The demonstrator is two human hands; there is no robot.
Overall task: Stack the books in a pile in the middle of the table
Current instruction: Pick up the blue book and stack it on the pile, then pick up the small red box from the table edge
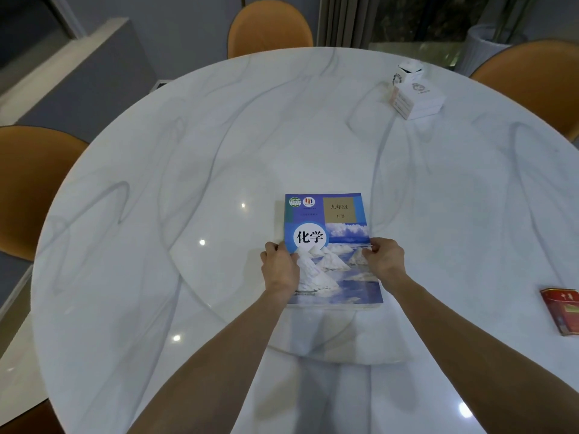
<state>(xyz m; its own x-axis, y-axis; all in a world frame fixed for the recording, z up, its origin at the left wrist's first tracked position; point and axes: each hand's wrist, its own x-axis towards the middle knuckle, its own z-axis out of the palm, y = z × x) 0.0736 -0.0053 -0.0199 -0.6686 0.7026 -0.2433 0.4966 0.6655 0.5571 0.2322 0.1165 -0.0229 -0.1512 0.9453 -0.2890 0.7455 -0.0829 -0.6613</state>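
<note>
A blue textbook (329, 220) with white mounds and sky on its cover lies near the middle of the round white marble table (188, 151). Its near edge shows several layers, so it may lie on other books, but I cannot tell how many. My left hand (280, 266) grips the book's left edge, thumb on the cover. My right hand (383, 258) grips its right edge the same way. Both forearms reach in from the bottom of the view.
A white tissue box (416, 98) and a small white carton (405, 72) sit at the far right of the table. A red cigarette pack (562, 310) lies near the right edge. Orange chairs (269, 28) stand around the table.
</note>
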